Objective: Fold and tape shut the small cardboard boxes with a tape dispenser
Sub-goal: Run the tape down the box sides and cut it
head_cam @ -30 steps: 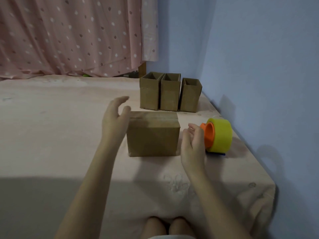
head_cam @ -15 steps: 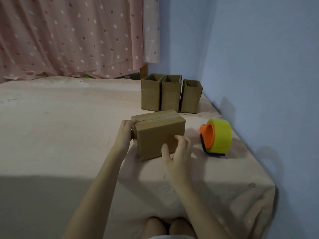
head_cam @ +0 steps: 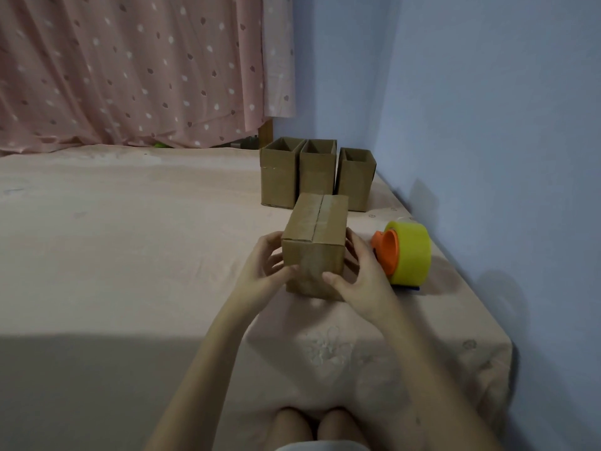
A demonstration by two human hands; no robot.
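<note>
Both hands' grip clamps the box [head_cam: 313,252], left hand [head_cam: 265,273] at 9 o'clock, right hand [head_cam: 361,281] at 3, presumably steadying its seam for taping; dispenser [head_cam: 405,253] waits just beyond at 3.

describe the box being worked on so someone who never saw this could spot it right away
On the pink-covered bed, look near the blue wall, just left of the yellow and orange tape dispenser. The closed box lies there between the left hand and right hand. Unlike the three open-topped boxes standing behind it, its top flaps are shut, with a seam down the middle.
</note>
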